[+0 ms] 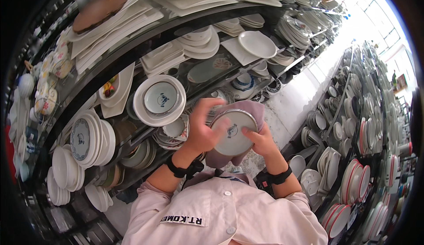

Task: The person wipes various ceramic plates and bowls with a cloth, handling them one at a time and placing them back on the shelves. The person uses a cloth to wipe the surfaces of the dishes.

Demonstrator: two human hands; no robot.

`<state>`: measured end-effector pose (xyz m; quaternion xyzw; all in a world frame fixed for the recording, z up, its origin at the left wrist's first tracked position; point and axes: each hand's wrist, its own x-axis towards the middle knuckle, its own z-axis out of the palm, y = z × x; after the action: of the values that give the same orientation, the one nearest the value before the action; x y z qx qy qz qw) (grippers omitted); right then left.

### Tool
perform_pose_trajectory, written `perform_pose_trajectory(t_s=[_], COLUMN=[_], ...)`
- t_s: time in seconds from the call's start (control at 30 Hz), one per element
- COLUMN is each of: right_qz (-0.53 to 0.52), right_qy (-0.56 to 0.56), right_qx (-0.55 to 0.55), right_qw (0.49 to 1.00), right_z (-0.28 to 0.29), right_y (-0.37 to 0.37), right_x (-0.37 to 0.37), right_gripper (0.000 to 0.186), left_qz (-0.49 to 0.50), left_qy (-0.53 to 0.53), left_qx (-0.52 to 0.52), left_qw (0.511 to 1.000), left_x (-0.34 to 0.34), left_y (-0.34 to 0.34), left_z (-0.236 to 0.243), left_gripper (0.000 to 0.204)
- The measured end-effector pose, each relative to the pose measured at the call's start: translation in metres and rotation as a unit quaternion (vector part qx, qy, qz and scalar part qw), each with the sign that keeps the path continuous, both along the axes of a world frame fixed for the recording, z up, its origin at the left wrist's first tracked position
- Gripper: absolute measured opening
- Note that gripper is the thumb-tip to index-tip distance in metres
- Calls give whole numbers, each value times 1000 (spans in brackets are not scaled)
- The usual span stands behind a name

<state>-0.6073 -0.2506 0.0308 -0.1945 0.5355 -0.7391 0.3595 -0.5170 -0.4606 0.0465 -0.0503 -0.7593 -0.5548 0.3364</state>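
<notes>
A round pale plate (238, 144) with a brown rim and a small dark blue motif faces up in front of my chest. My right hand (261, 140) grips its right edge, thumb on the face, fingers hidden underneath. A mauve cloth (255, 109) sticks out behind and below the plate, partly hidden by it. At the plate's left side is my left hand (204, 129), its fingers apart and blurred by motion, some over the plate's face. Whether they touch it I cannot tell.
Left and ahead, a glass-shelved rack holds stacked dishes, including a white bowl (160, 119) with a blue-patterned dish (160, 98) inside and an oval white plate (257, 44). Another rack with red-rimmed plates (354, 182) stands right. A pale tiled aisle floor (304, 86) runs between them.
</notes>
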Motion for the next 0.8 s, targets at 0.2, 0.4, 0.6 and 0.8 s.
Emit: perform_pose_trajectory(t_s=[0.2,0.4,0.6,0.8], right_qz=[-158,-116,-97,-111], right_qy=[-36,-93,-277,-90], right_qx=[-93,-120,-127,-15], right_qw=[982,982,947,990], right_z=[-4,-27,-24,-8], right_y=[68,186,291,357], right_x=[-18,-37,-71,-68], right_gripper=[50,54,55,55], left_qz=[-78,-167,-366,-446], left_qy=[85,34,-127,-94], left_qx=[64,74,96,-58], left_qw=[991,983,917,888], left_x=[-40,-77,-120,-149], left_y=[79,189,256,327], left_z=[-24,-24,-15,-1], left_gripper=[62,72,82,68])
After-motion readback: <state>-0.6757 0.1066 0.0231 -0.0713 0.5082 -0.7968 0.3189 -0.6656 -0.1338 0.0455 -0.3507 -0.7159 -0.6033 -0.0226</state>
